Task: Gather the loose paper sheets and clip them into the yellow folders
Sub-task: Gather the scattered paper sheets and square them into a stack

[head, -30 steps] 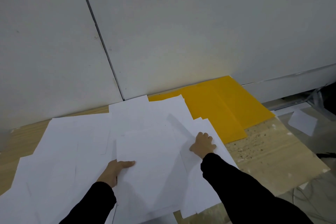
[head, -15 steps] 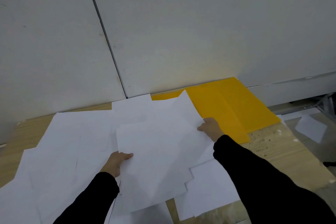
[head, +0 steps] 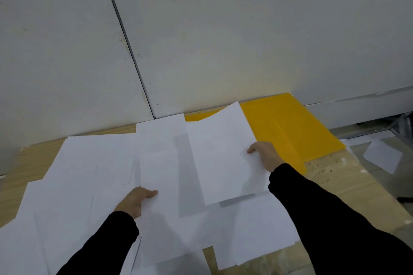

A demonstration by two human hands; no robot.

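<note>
Raised since before, one sheet (head: 223,154) is pinched in the right grip (head: 264,155), overlapping the yellow folders (head: 281,125); left grip (head: 135,200) pinches a second sheet (head: 161,176) farther left.

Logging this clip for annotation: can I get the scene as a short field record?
left hand: pinches middle sheet at its near-left edge
right hand: holds lifted sheet by its right edge
loose sheets: overlapping across the table
yellow folders: flat by the wall, partly under paper
fallen sheet: on floor, right of table
</note>
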